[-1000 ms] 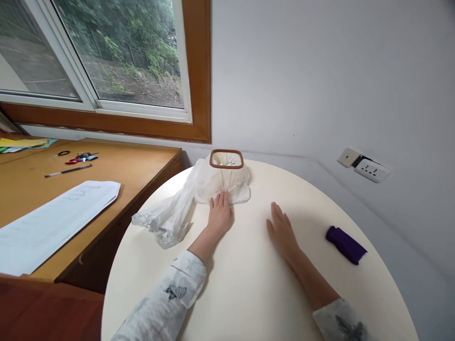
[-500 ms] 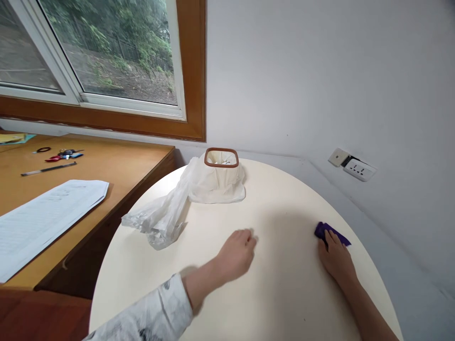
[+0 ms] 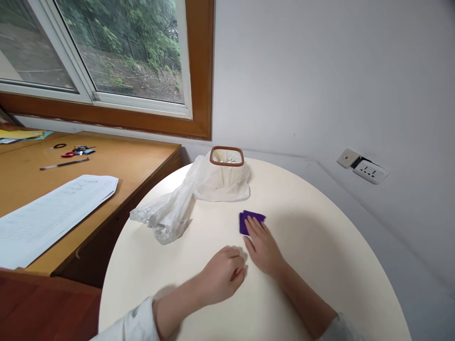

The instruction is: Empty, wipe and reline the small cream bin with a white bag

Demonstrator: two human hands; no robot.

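Note:
My right hand (image 3: 263, 248) presses a folded purple cloth (image 3: 246, 223) down on the round white table (image 3: 320, 274), its fingers laid over the cloth and the thumb on the near side. To its left, my left hand (image 3: 223, 274) is curled into a loose fist above the table, and no object shows in it. Beyond both hands stands a small bin with a brown rim (image 3: 226, 164) and a white liner (image 3: 222, 184). A crumpled clear plastic bag (image 3: 170, 215) lies beside the bin on the left.
A wooden desk (image 3: 142, 154) adjoins on the left, with papers (image 3: 60, 213), a pen (image 3: 64, 164), keys (image 3: 81, 150) and a black ring (image 3: 60, 146) on it. The wall with a socket (image 3: 370, 171) borders the table on the right. A window (image 3: 131, 52) is at the back left.
My right hand has slid the purple cloth leftward across the table, from the right edge to the middle. The left hand has drawn back slightly toward me and left.

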